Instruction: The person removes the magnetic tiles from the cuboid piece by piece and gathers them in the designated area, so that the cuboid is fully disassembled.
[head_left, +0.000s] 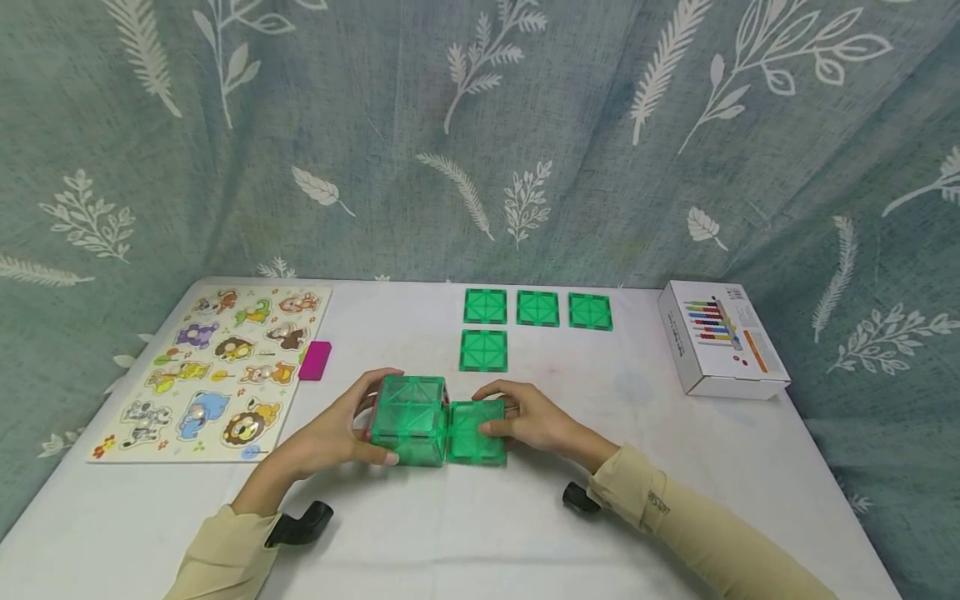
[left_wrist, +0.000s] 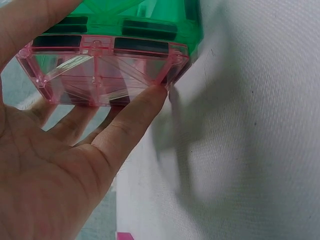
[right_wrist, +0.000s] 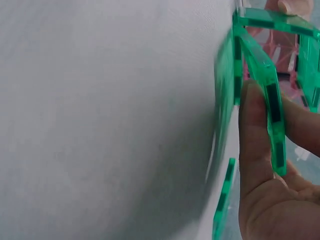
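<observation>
In the head view my left hand (head_left: pixel 330 429) holds the left end of a box built of green magnetic tiles (head_left: pixel 408 417). A pink tile (left_wrist: pixel 100 75) closes that end, and the fingers spread around it in the left wrist view. My right hand (head_left: pixel 536 421) pinches a green square magnetic tile (head_left: pixel 465 442) between thumb and fingers. This tile touches the box's right side along one edge. Seen in the right wrist view, the pinched tile (right_wrist: pixel 265 80) slants out from the box edge, and that side of the box stands open with pink showing inside.
Several loose green tiles (head_left: pixel 537 308) lie at the back middle of the white table (head_left: pixel 600 400). An animal puzzle board (head_left: pixel 217 375) lies at left, with a magenta block (head_left: pixel 315 361) at its edge. At right stands a white picture box (head_left: pixel 723 342).
</observation>
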